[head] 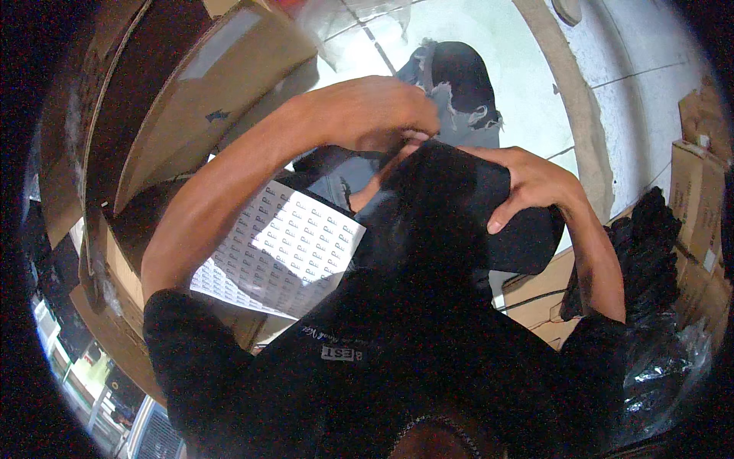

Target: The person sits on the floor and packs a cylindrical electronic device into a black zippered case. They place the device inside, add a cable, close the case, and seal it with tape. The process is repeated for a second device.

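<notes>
My right hand [530,179] holds a dark, soft-looking black piece [453,172], perhaps fabric, with the thumb on its near face and the other fingers mostly hidden behind it. My left hand [395,112] is at the upper left corner of that piece with its fingers curled down. Whether those fingertips pinch the piece or something small cannot be made out. Beside the left forearm lies a white sheet [304,235] printed all over with rows of one small repeated mark. Its left part passes under the arm, partly in shadow.
Large cardboard flaps [229,86] rise at the left. Beneath my hands are torn jeans with a black patch [461,74]. Pale floor tiles [539,103] extend beyond. At the right are a heap of black material [642,252], clear plastic wrap [654,378] and cardboard boxes [694,195].
</notes>
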A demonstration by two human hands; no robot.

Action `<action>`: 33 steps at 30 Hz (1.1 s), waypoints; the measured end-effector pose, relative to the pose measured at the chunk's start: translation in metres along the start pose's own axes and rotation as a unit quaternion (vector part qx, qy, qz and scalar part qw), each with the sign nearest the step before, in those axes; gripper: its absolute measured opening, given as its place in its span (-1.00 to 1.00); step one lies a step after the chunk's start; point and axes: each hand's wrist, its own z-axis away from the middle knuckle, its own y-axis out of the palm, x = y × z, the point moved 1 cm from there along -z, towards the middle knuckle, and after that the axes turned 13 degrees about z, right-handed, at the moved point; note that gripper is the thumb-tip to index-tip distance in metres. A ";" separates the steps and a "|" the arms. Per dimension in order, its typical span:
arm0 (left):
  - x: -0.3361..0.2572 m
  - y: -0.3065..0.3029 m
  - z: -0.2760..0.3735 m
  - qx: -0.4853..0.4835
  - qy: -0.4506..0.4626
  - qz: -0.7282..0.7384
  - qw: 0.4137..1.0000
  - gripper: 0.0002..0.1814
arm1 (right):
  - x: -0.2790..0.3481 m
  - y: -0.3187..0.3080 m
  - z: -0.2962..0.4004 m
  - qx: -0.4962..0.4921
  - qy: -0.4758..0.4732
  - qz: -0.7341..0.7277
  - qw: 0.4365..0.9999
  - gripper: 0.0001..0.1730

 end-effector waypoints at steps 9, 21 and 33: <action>0.037 0.022 -0.014 -0.086 0.094 -0.013 0.992 -0.78 | 0.055 0.056 -0.010 -0.335 0.046 0.345 0.876 0.12; 0.034 0.034 0.017 -0.085 0.115 0.105 0.984 -0.76 | 0.055 0.088 -0.030 -0.372 0.094 0.415 0.824 -0.12; 0.034 0.059 0.021 -0.247 0.095 0.100 0.959 -0.67 | 0.051 0.083 -0.032 -0.361 0.092 0.399 0.837 -0.22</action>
